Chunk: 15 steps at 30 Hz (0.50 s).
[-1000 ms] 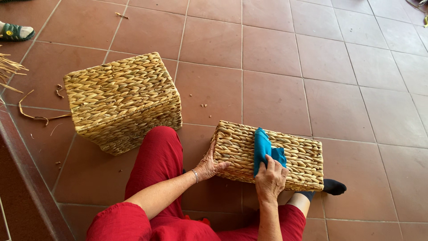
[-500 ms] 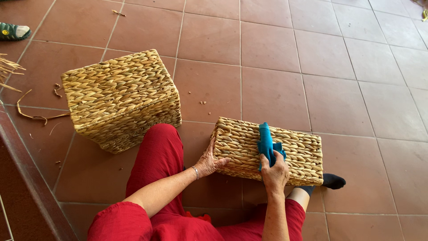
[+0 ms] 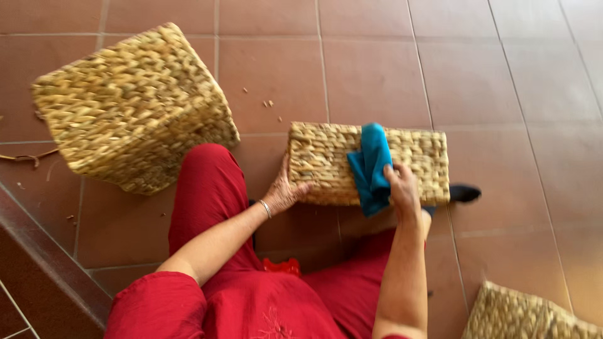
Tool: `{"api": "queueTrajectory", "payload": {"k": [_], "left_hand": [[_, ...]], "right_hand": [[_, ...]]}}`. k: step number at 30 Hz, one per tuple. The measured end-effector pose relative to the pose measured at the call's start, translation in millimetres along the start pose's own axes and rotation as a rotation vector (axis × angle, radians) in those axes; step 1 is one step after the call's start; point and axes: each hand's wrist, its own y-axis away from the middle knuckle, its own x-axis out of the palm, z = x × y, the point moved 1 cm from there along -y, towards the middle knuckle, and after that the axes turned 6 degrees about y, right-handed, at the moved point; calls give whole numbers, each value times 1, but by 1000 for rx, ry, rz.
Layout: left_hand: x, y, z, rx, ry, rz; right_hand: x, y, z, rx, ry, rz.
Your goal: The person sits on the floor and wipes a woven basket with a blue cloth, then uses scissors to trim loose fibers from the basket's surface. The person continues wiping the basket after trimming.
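Note:
A flat rectangular woven basket [image 3: 326, 157] rests across my red-trousered legs in the middle of the head view. My left hand [image 3: 284, 189] grips its left edge, fingers curled on the near corner. My right hand [image 3: 402, 191] presses a blue cloth [image 3: 370, 164] onto the top of that basket, near its middle. The cloth is folded and hangs slightly over the near edge.
A larger woven basket [image 3: 132, 107] stands tilted on the red tile floor at the left. The corner of another woven piece [image 3: 527, 314] shows at the bottom right. A dark step edge [image 3: 44, 263] runs along the lower left. Straw scraps [image 3: 25, 157] lie by the left edge.
The camera has come closer and tilted down. My right hand has slid the blue cloth toward the near edge of the flat basket. My left hand stays on the left edge.

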Motion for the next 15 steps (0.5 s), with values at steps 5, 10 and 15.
{"api": "queueTrajectory", "payload": {"k": [5, 10, 15], "left_hand": [[10, 14, 10, -70, 198, 30], [12, 17, 10, -57, 155, 32], [14, 20, 8, -94, 141, 30]], "right_hand": [[-12, 9, -8, -417, 536, -174], [-8, 16, 9, -142, 56, -61], [-28, 19, 22, -71, -302, 20]]}}
